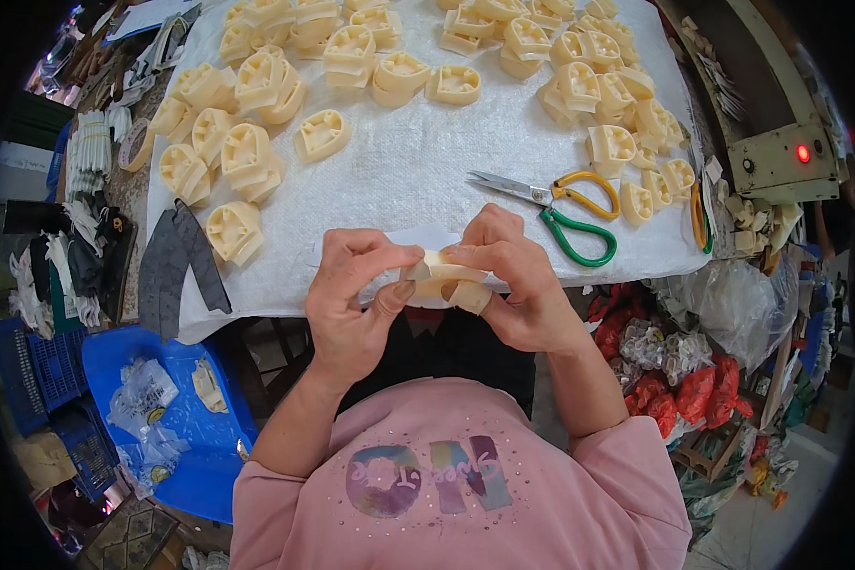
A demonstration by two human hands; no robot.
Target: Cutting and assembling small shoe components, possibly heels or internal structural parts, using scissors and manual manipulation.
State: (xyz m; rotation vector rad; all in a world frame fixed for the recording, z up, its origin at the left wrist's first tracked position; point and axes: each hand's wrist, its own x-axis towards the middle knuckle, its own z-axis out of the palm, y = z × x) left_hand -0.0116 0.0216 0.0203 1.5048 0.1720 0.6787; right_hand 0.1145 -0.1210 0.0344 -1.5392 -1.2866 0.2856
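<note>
Close to the table's front edge, my left hand (349, 296) and my right hand (522, 285) both pinch one cream-coloured moulded piece (439, 274) between thumbs and fingers. The fingers hide part of its shape. A beige wrap (469, 296) circles my right thumb. Just beyond the hands lies a thin white piece (418, 236), partly covered by them. Scissors (548, 198) with one yellow and one green handle rest open to the right of my right hand. A single cream cup-like piece (323, 135) with inner ribs sits ahead, apart from the stacked ones.
Stacks of similar cream pieces (254, 152) fill the far left, with more (579, 87) at the far right. Dark grey fabric (182, 271) hangs over the left edge. A blue plastic seat (199, 465) stands lower left, red bags (696, 391) lower right. A metal control box (784, 163) shows a red light.
</note>
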